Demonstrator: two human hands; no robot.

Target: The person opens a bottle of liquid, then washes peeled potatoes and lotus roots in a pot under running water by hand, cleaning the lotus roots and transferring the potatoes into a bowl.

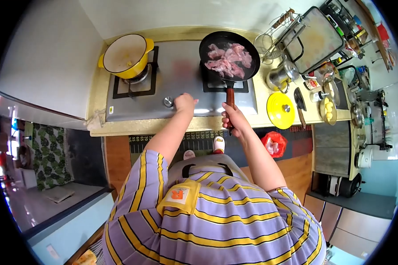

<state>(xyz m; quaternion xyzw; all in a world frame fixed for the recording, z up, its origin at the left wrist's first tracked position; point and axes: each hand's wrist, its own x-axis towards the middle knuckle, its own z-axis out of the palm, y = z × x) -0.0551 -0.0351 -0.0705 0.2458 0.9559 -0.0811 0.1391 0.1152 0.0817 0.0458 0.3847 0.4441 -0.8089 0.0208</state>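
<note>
My right hand (pixel 235 120) is closed round the wooden handle of a black frying pan (pixel 204 52). Pieces of raw pink meat (pixel 229 60) lie in the pan, which rests over the right burner. At the front of the steel gas stove (pixel 174 62), the fingers of my left hand (pixel 185 103) are curled on a stove knob that the hand covers. Another round knob (pixel 168 101) shows just left of that hand. On the left burner stands a yellow pot (pixel 135 70) without a lid, with a little something at its bottom.
Right of the stove are a yellow lid (pixel 279 115), a knife (pixel 300 107), a metal pot (pixel 282 77) and a bowl of pale yellow pieces (pixel 328 109). Behind them leans a tray (pixel 314 40) beside wire strainers. A red bag (pixel 273 144) is below the counter edge.
</note>
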